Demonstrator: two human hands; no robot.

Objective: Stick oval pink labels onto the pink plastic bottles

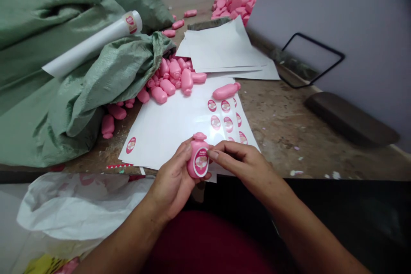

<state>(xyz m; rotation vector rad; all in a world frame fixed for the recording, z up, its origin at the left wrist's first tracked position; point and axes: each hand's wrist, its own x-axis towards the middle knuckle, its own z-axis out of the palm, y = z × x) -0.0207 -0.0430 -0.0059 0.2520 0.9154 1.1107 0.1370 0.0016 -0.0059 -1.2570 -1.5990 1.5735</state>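
My left hand [171,182] is closed round a small pink bottle [197,144], held upright with its cap up at the table's front edge. An oval sticker [201,163] with a baby picture and a white rim lies on the bottle's front. The thumb and fingertips of my right hand [245,162] are pinched together at the sticker's upper right edge. Just beyond my hands, a white sticker sheet [173,122] carries several more oval stickers [215,122] on its right side and one at its lower left. One pink bottle [225,91] lies on the sheet's far right corner.
Pink bottles [167,87] spill from a green woven sack [80,90] on the left. A white roll [93,43] rests on the sack. Blank paper sheets [221,47] lie behind, with a bottle heap [236,4] further back. At right are a black wire frame [321,47] and a dark block [349,117].
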